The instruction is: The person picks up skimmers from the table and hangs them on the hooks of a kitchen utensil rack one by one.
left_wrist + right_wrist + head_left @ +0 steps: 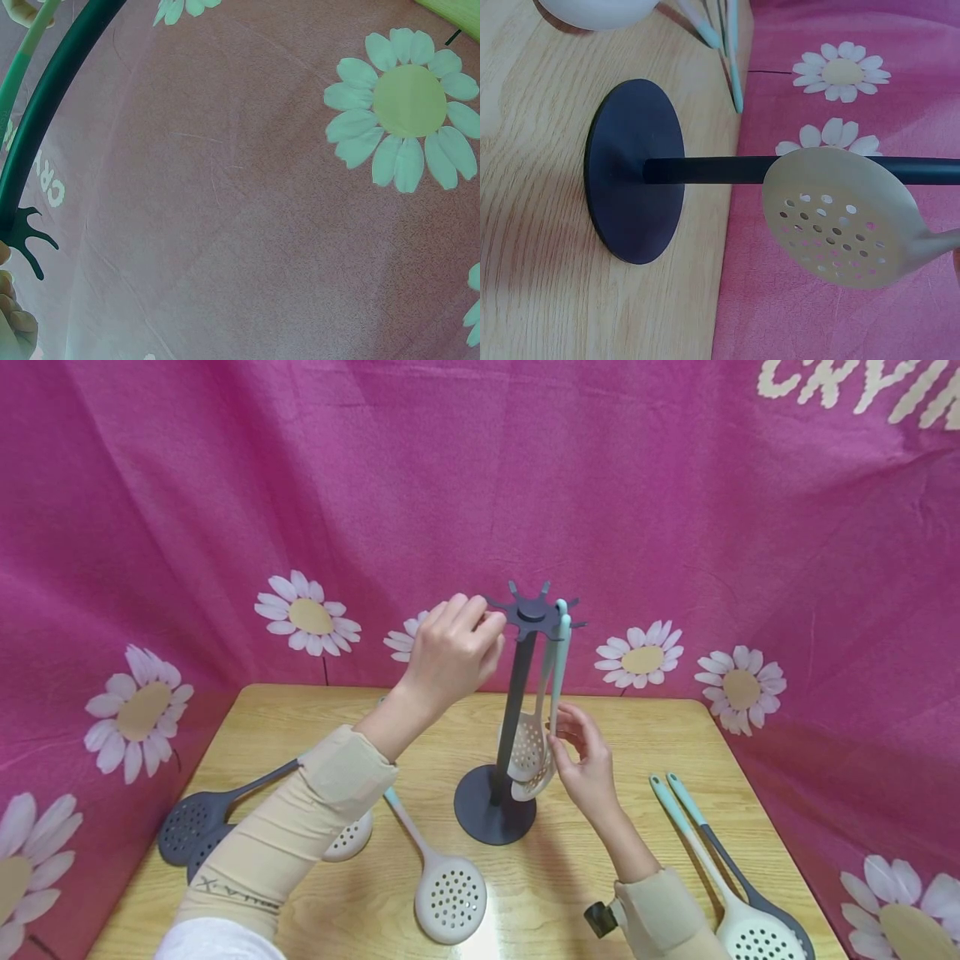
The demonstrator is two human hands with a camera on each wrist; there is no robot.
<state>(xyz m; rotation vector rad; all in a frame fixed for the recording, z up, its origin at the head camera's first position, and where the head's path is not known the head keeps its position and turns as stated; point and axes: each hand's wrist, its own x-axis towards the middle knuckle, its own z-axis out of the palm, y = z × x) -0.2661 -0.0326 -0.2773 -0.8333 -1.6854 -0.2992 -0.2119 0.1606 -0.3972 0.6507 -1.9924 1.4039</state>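
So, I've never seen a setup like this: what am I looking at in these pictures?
No robot is at work here, only a person. The wide picture comes from a camera on the head, looking forward and down; the other two come from cameras on the left and right wrists. Loose utensils lie on a table, either side of a stand where two skimmers hang. The left hand grips the stand's top; the right hand holds one skimmer low on its handle.

One stand (513, 718), two hands (457, 643), eight utensils (451, 897)
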